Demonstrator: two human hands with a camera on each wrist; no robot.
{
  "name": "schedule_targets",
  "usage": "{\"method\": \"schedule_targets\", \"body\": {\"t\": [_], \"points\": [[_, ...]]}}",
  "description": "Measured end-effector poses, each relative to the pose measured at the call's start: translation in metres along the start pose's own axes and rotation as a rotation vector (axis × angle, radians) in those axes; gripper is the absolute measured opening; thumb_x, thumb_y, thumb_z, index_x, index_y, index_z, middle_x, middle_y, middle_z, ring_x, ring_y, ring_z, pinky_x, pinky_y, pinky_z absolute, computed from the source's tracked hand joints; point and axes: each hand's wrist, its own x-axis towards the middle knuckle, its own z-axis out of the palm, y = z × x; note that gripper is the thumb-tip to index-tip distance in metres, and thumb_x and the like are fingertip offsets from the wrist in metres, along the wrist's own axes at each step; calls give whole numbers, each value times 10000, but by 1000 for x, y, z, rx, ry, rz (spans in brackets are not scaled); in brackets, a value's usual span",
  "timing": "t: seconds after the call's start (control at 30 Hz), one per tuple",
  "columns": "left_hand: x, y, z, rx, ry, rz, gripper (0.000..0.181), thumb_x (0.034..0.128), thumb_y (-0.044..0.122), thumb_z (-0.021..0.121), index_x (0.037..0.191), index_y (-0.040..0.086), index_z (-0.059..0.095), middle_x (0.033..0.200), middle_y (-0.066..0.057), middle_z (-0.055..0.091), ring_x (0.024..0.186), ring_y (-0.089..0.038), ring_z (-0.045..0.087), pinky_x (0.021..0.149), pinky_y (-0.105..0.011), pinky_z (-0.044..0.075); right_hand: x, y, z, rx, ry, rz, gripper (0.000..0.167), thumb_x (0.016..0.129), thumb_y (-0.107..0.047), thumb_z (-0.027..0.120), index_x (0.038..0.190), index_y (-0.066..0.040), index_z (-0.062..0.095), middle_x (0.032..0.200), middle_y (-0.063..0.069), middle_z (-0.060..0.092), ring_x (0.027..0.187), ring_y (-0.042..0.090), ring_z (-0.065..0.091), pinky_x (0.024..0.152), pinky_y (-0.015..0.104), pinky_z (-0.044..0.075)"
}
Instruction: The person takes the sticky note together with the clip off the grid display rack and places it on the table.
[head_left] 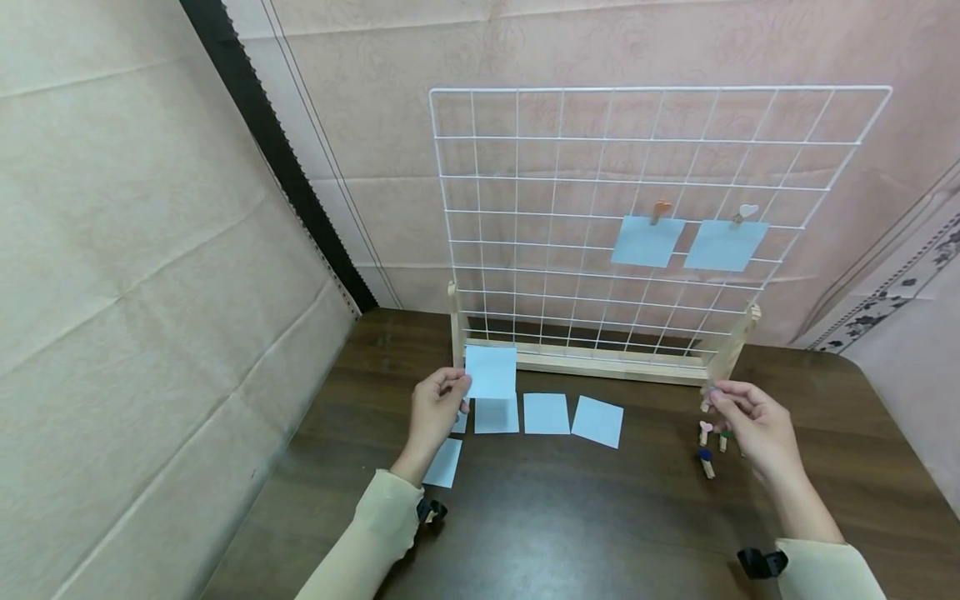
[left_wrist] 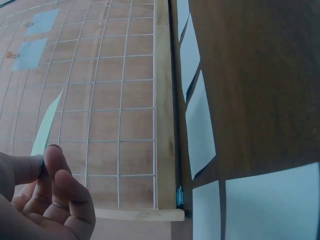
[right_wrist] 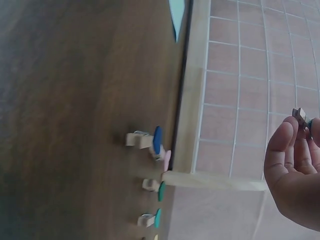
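My left hand [head_left: 437, 408] pinches a square light-blue paper note [head_left: 491, 372] by its left edge, raised in front of the rack's lower left. In the left wrist view the same note [left_wrist: 48, 122] shows nearly edge-on between thumb and fingers. My right hand [head_left: 753, 421] pinches a small wooden clothespin [right_wrist: 301, 117] near the rack's right foot; the fingers partly hide its decorated end. A white wire grid [head_left: 660, 87] stands in a wooden base [head_left: 615, 367]. Two blue notes hang on it, one under an orange heart clothespin [head_left: 662, 208], one under a white heart clothespin [head_left: 747, 211].
More blue notes lie on the brown table, including a middle note [head_left: 546, 414], a tilted note [head_left: 597, 421] and one by the left wrist [head_left: 442, 463]. Several clothespins lie below the right hand, among them a blue-topped clothespin [head_left: 707, 462] and a green-topped clothespin [right_wrist: 152, 186].
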Motion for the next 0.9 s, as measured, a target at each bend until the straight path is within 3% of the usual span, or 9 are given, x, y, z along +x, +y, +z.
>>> {"method": "schedule_targets", "body": {"t": [0.2, 0.47, 0.63, 0.77, 0.9], "points": [[-3, -5, -1, -1, 12, -23, 182, 1030, 154, 696, 1131, 12, 752, 921, -101, 761, 632, -274, 669, 499, -222, 479, -6, 11, -1, -2, 1, -4, 121, 1054, -97, 657, 1110, -170, 736, 968, -153, 778, 744, 42, 686, 624, 213, 573], [-13, -18, -2, 14, 10, -49, 201, 1026, 163, 706, 1146, 9, 751, 951, -108, 769, 728, -465, 688, 531, -272, 530, -15, 26, -6, -8, 2, 47, 119, 1057, -111, 656, 1144, -67, 724, 970, -133, 779, 797, 53, 678, 627, 218, 568], [-20, -26, -4, 22, -1, -71, 205, 1023, 161, 708, 1145, 3, 755, 976, -120, 778, 647, -295, 695, 577, -364, 589, -20, 32, -10, -11, 17, 77, 98, 1052, -104, 663, 1104, -102, 747, 947, -131, 776, 749, 63, 677, 614, 227, 573], [-24, -31, -6, 25, -9, -89, 212, 1022, 160, 711, 1153, -2, 753, 981, -127, 779, 610, -158, 665, 559, -300, 565, -24, 35, -13, -147, 9, 83, 133, 1059, -140, 662, 1125, -52, 736, 913, -133, 757, 773, 57, 674, 621, 246, 579], [-27, -34, -6, 30, -20, -92, 200, 1016, 143, 712, 1153, 3, 754, 973, -123, 780, 609, -190, 668, 538, -246, 522, -29, 36, -17, -286, -18, 88, 288, 1065, -154, 656, 1188, 106, 654, 874, -109, 746, 774, 50, 667, 613, 281, 580]]}}
